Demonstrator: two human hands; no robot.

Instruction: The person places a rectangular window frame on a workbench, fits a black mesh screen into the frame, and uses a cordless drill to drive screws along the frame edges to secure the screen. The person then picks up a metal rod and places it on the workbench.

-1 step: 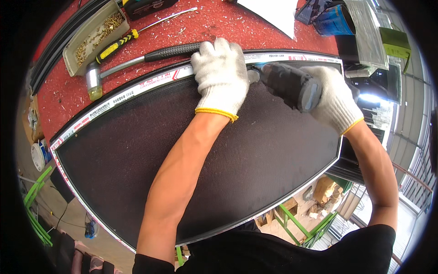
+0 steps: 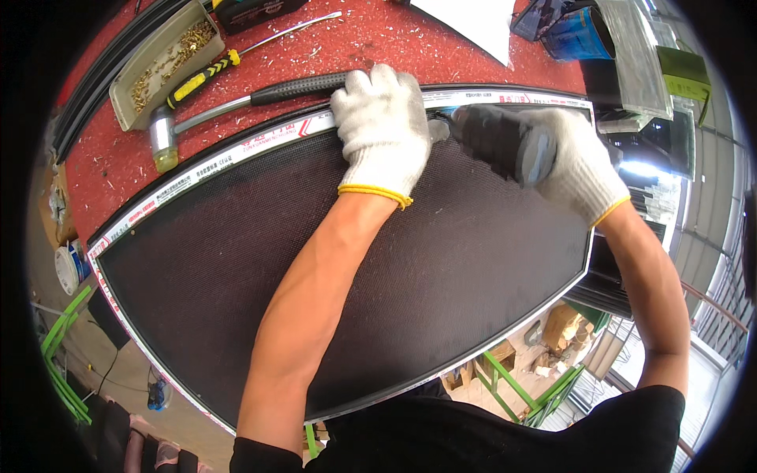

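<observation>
1. Nothing is seen to have shifted since the earlier frame: the left hand is still pressed flat, fingers together, on the screen frame's top rail.
2. A dark power tool is gripped by the right hand.
3. One hammer, one screwdriver and one screw tray are counted.
4. All is laid on a red workbench.

Both hands wear white knitted work gloves: the left hand at twelve o'clock, the right hand at two o'clock. Each glove ends in a thin yellow cuff band. The forearms are bare. A black short-sleeved shirt fills six o'clock.
</observation>
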